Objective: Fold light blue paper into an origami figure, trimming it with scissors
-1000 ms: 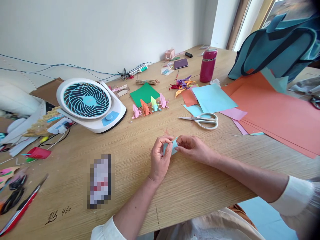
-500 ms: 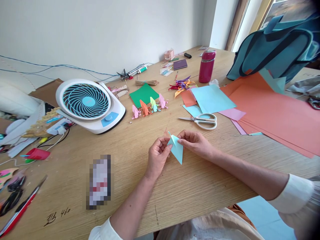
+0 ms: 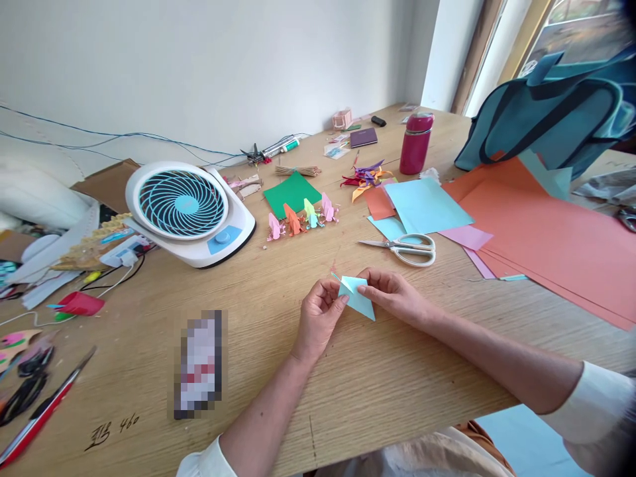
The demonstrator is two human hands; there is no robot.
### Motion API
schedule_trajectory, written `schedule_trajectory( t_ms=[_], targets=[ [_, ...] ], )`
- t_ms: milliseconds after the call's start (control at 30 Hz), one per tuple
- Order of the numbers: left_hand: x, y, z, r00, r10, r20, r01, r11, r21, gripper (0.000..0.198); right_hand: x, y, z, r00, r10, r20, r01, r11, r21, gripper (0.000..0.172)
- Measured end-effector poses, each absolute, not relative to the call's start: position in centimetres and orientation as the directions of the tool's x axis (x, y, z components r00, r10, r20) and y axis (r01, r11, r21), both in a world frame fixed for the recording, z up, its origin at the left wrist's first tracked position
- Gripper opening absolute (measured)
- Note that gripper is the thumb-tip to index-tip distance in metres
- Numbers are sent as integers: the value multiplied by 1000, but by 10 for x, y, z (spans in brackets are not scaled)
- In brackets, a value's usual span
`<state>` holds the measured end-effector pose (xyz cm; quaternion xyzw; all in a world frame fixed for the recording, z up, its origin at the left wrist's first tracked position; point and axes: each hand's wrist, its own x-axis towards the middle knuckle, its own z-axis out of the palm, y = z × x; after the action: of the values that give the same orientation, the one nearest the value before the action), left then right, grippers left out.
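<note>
A small light-blue folded paper piece [image 3: 358, 298] is held just above the wooden table [image 3: 397, 371] between both hands. My left hand [image 3: 318, 317] pinches its left corner with thumb and fingers closed. My right hand [image 3: 395, 296] pinches its upper right edge, fingers curled. The paper forms a pointed triangle aimed down and right.
White-handled scissors [image 3: 406, 246] lie just beyond my hands. Light-blue [image 3: 424, 204], pink and orange sheets [image 3: 546, 232] spread at the right under a teal bag [image 3: 551, 112]. A row of small folded paper figures [image 3: 301, 222], green paper, a white fan [image 3: 186, 212] and a red bottle [image 3: 415, 142] stand farther back.
The paper was bunched between my fingers a second ago, then opened into a downward-pointing triangle. Now it has turned so the tip points down and right. The camera view shifted slightly.
</note>
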<state>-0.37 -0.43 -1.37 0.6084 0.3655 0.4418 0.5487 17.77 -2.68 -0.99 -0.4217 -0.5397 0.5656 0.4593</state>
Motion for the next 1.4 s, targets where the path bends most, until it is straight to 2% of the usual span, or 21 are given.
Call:
schedule_trajectory(
  t_ms=[300, 500, 833, 1033, 1267, 1400],
  targets=[
    [-4, -7, -11, 373, 895, 246, -72, -236, 969, 38, 178, -28, -9, -292, 956, -26, -71, -49, -996, 46],
    [-8, -7, -8, 307, 913, 269, -8, -280, 960, 18, 177, -28, -11, -326, 945, -30, -28, -42, -999, 45],
    [-8, -7, -8, 265, 906, 329, 121, -370, 921, 14, 176, -29, -7, -364, 929, -73, -103, -118, -988, 51],
    [-8, -7, -8, 259, 915, 310, 126, -350, 928, 13, 174, -28, -8, -324, 941, -100, -126, -148, -981, 51],
    [-9, -8, -11, 303, 904, 301, 69, -336, 939, 16, 175, -31, -6, -396, 918, -25, -202, -114, -973, 39],
    [-10, -8, -12, 297, 888, 351, 121, -399, 909, 11, 174, -32, -8, -440, 897, -36, -259, -165, -952, 40]
  ],
)
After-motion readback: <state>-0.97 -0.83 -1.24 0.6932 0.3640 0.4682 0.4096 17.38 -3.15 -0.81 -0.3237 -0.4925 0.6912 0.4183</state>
